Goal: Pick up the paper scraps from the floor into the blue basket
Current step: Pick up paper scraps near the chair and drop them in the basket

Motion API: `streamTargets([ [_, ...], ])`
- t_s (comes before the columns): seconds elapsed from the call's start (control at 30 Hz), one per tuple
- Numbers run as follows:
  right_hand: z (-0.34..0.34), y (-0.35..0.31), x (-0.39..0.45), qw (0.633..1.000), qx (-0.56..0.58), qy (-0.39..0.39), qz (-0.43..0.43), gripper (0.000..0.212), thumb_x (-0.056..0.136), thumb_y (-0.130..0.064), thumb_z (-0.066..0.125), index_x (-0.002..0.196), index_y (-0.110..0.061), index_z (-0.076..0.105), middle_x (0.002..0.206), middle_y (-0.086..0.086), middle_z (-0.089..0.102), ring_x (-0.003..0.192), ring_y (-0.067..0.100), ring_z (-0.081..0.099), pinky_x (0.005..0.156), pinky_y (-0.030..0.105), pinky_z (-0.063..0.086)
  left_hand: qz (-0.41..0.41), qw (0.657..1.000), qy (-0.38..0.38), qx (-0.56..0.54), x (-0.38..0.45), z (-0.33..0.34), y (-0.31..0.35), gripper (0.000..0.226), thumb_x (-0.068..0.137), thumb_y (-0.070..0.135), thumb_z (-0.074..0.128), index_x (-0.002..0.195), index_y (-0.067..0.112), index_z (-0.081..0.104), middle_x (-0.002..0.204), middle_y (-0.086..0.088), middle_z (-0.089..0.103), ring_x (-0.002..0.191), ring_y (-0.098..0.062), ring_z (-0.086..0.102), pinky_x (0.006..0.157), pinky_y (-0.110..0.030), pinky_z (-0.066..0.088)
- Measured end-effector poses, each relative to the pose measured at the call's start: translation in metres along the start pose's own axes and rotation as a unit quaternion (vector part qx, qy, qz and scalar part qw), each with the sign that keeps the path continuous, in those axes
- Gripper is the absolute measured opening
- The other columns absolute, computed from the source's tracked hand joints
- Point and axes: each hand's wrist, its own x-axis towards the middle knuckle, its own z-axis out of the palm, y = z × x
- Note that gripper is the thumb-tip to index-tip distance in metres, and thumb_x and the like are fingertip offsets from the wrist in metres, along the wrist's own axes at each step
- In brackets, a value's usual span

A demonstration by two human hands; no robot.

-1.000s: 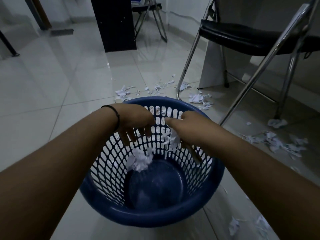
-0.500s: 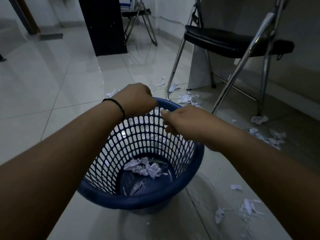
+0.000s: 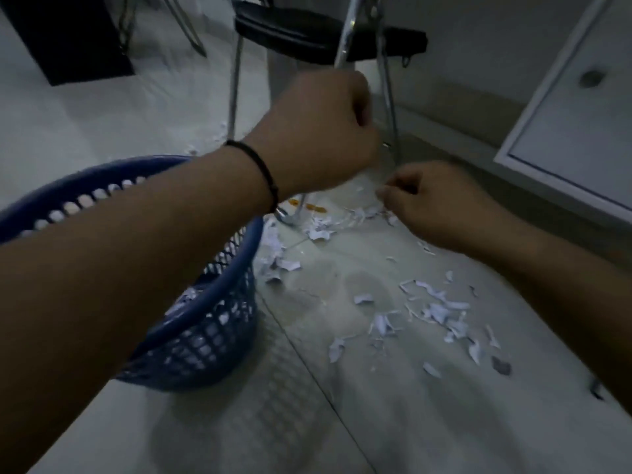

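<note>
Both hands (image 3: 321, 135) above floor scraps (image 3: 437, 313), apparently empty; basket (image 3: 205, 343) left

Probably an office: tiled floor (image 3: 393, 422), folding chair (image 3: 328, 32), white cabinet (image 3: 574, 131).

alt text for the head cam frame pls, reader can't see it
Both hands, left and right, reach over paper scraps strewn on a pale tiled floor, fingers curled. A blue basket holding some scraps stands at left, a folding chair behind.

Perforated plastic basket (image 3: 212, 340), torn paper scraps (image 3: 441, 313), glossy tiled floor (image 3: 307, 422), chromed chair legs (image 3: 390, 97)
</note>
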Motion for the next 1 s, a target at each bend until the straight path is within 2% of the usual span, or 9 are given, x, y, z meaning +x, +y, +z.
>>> streamTargets([
  [0.07, 0.005, 0.040, -0.015, 0.999, -0.023, -0.023, 0.037, 0.026, 0.092, -0.035, 0.051, 0.084, -0.015, 0.066, 0.073, 0.001, 0.063, 0.066, 0.015, 0.056, 0.056, 0.026, 0.039, 0.043, 0.996, -0.076, -0.005, -0.003, 0.034, 0.024, 0.013, 0.082, 0.029, 0.055, 0.078, 0.017, 0.056, 0.064, 0.007, 0.049, 0.060, -0.010, 0.046, 0.052, -0.010, 0.036],
  [0.13, 0.016, 0.076, -0.026, 0.993, -0.059, -0.076, 0.071, 0.027, 0.091, -0.035, 0.052, 0.084, -0.011, 0.064, 0.077, 0.003, 0.062, 0.072, 0.021, 0.057, 0.058, 0.026, 0.039, 0.048, 0.980, -0.195, 0.008, -0.014, 0.071, 0.033, 0.016, 0.083, 0.029, 0.058, 0.086, 0.014, 0.060, 0.075, 0.000, 0.058, 0.071, -0.017, 0.052, 0.061, -0.027, 0.045],
  [0.23, 0.036, 0.124, -0.040, 0.969, -0.115, -0.183, 0.119, 0.025, 0.089, -0.038, 0.055, 0.094, -0.016, 0.065, 0.097, 0.003, 0.065, 0.091, 0.023, 0.058, 0.072, 0.028, 0.043, -0.014, 0.935, -0.351, 0.039, -0.041, 0.125, 0.019, 0.025, 0.086, 0.032, 0.059, 0.100, 0.011, 0.062, 0.099, -0.008, 0.064, 0.090, -0.023, 0.056, 0.074, -0.027, 0.044],
  [0.37, 0.085, 0.174, -0.068, 0.928, -0.158, -0.315, 0.122, 0.033, 0.089, -0.036, 0.055, 0.111, -0.013, 0.060, 0.122, 0.010, 0.060, 0.112, 0.025, 0.053, 0.086, 0.026, 0.041, -0.132, 0.877, -0.461, 0.037, -0.093, 0.181, -0.021, 0.044, 0.083, 0.034, 0.064, 0.121, 0.016, 0.052, 0.123, -0.011, 0.055, 0.111, -0.026, 0.052, 0.083, -0.024, 0.038],
  [0.47, 0.117, 0.198, -0.090, 0.908, -0.150, -0.368, 0.129, 0.043, 0.087, -0.037, 0.057, 0.122, -0.011, 0.053, 0.128, 0.013, 0.052, 0.117, 0.026, 0.049, 0.088, 0.027, 0.041, -0.165, 0.847, -0.502, 0.059, -0.135, 0.207, -0.045, 0.076, 0.072, 0.041, 0.074, 0.136, 0.024, 0.037, 0.134, -0.011, 0.040, 0.121, -0.028, 0.046, 0.097, -0.033, 0.041],
  [0.63, 0.145, 0.225, -0.112, 0.912, -0.138, -0.366, 0.123, 0.070, 0.076, -0.049, 0.068, 0.127, -0.009, 0.041, 0.127, 0.013, 0.039, 0.117, 0.029, 0.044, 0.092, 0.032, 0.041, -0.151, 0.827, -0.531, 0.110, -0.189, 0.230, -0.069, 0.114, 0.056, 0.053, 0.080, 0.146, 0.031, 0.014, 0.145, -0.003, 0.022, 0.128, -0.027, 0.035, 0.102, -0.042, 0.040],
  [0.73, 0.150, 0.232, -0.117, 0.923, -0.125, -0.346, 0.115, 0.082, 0.065, -0.056, 0.073, 0.125, -0.011, 0.040, 0.126, 0.010, 0.038, 0.116, 0.027, 0.043, 0.091, 0.034, 0.043, -0.136, 0.835, -0.521, 0.113, -0.203, 0.241, -0.077, 0.118, 0.051, 0.057, 0.080, 0.144, 0.033, 0.012, 0.140, -0.001, 0.026, 0.122, -0.025, 0.040, 0.097, -0.042, 0.044],
  [0.87, 0.160, 0.239, -0.123, 0.923, -0.141, -0.341, 0.106, 0.098, 0.061, -0.063, 0.072, 0.134, -0.012, 0.032, 0.132, 0.009, 0.034, 0.120, 0.027, 0.040, 0.095, 0.038, 0.043, -0.131, 0.849, -0.499, 0.115, -0.206, 0.256, -0.079, 0.119, 0.050, 0.054, 0.082, 0.144, 0.031, 0.012, 0.134, -0.002, 0.031, 0.118, -0.026, 0.043, 0.092, -0.041, 0.046],
  [1.0, 0.169, 0.241, -0.124, 0.928, -0.154, -0.325, 0.095, 0.087, 0.064, -0.059, 0.071, 0.129, -0.013, 0.036, 0.127, 0.008, 0.035, 0.116, 0.027, 0.041, 0.091, 0.038, 0.044, -0.131, 0.844, -0.508, 0.110, -0.199, 0.268, -0.081, 0.105, 0.056, 0.048, 0.082, 0.140, 0.025, 0.024, 0.130, -0.005, 0.036, 0.115, -0.027, 0.045, 0.091, -0.038, 0.046],
])
